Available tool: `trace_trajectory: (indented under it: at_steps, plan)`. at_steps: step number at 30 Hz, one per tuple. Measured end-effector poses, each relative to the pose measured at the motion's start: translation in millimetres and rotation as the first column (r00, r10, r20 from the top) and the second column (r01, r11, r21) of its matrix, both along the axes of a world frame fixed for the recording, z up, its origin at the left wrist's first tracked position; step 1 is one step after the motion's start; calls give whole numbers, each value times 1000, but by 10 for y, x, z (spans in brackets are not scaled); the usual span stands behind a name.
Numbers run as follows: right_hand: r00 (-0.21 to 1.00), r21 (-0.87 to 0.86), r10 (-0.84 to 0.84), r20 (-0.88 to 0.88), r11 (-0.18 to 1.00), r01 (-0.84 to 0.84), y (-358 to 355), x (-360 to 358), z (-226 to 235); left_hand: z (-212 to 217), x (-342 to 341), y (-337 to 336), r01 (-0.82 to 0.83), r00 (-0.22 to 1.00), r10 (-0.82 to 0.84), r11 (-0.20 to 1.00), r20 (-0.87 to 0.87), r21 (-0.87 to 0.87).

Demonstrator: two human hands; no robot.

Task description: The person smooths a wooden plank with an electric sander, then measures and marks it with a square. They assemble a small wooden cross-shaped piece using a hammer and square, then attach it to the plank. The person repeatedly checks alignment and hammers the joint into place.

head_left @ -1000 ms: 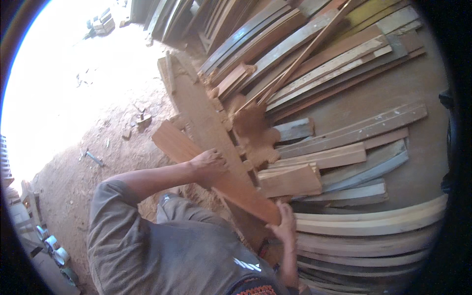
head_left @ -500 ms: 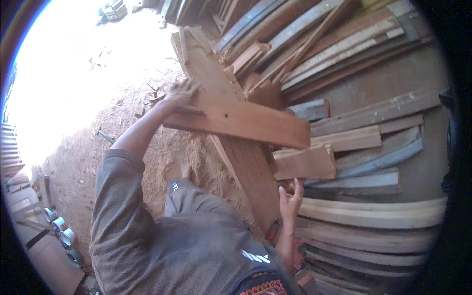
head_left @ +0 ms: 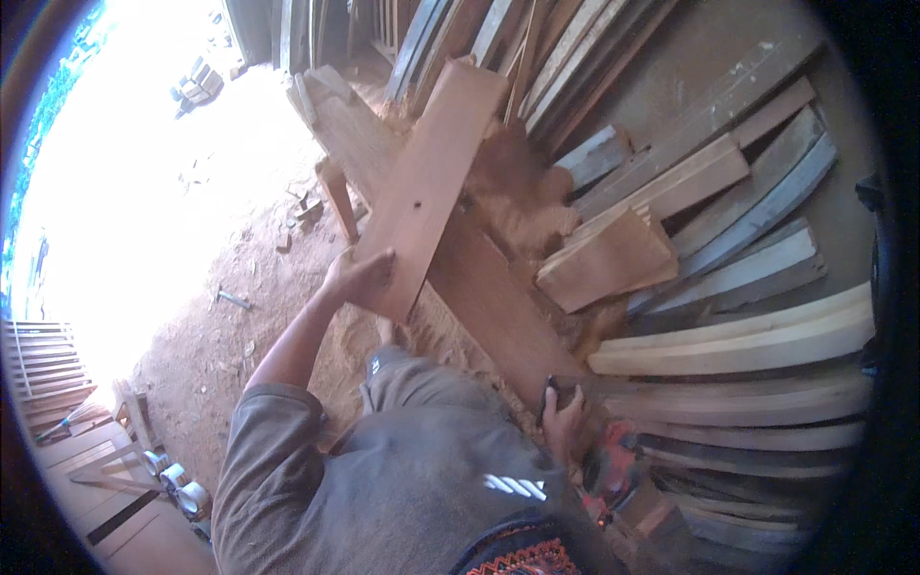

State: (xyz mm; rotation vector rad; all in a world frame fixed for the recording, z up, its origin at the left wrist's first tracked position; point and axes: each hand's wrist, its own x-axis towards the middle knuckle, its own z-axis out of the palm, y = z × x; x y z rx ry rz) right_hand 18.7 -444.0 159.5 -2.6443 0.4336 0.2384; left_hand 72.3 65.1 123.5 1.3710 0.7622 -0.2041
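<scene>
The short reddish-brown wooden plank [head_left: 426,182], which half a second ago lay crosswise over the workpiece, now runs lengthwise up and away along the long brown board [head_left: 498,307] on the sawdust-strewn tabletop, so it is being swung into line rather than set down. The left hand [head_left: 359,278] is closed over its near end. The right hand [head_left: 563,422] has dropped to the board's near edge, fingers curled around a small dark object beside a red power tool [head_left: 613,470].
</scene>
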Motion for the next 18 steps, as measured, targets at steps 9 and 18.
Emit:
trace_trajectory:
  at_steps: [9,18]
  plan:
    - [974,150,219,-56,966,-209,-210,103,-71,-311,12,-1153,-109,994,105,960,29,259]
    - [949,343,297,-106,906,-246,-297,144,-182,-245,-862,-2472,-376,926,376,927,25,7]
